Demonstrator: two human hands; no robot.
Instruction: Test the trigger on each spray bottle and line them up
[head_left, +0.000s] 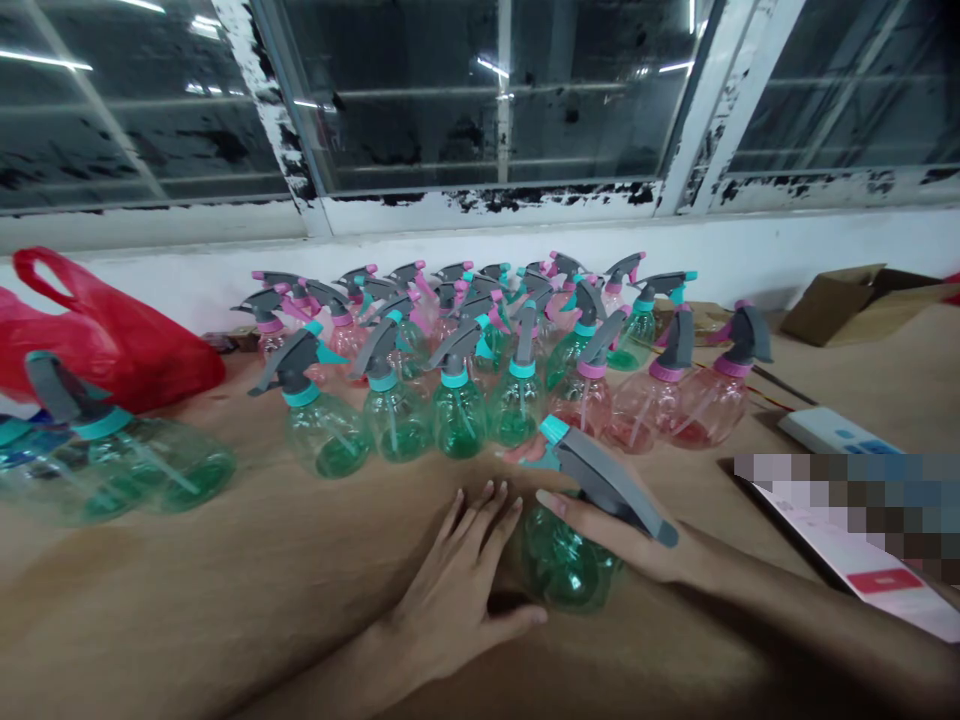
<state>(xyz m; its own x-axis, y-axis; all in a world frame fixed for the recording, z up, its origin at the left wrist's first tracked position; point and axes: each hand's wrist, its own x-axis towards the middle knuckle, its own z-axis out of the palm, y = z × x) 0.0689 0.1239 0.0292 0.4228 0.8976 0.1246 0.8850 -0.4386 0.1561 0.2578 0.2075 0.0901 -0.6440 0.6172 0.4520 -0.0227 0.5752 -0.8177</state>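
My right hand (637,535) is closed around the neck of a green spray bottle (574,565) with a grey and turquoise trigger head. The bottle is at the near middle of the table, its head pointing away to the left. Left of it, my left hand (469,560) lies with fingers stretched out, its thumb close to the bottle's base; whether the thumb touches it I cannot tell. Just beyond my hands stands a row of green spray bottles (460,415) and pink spray bottles (709,405). Several more are crowded behind them.
At the left are more green spray bottles (169,470) and a red plastic bag (142,340). An open cardboard box (844,305) sits at the back right. Nearer on the right are a white device (829,430) and a phone-like screen (817,530), partly blurred out. Windows rise behind the table.
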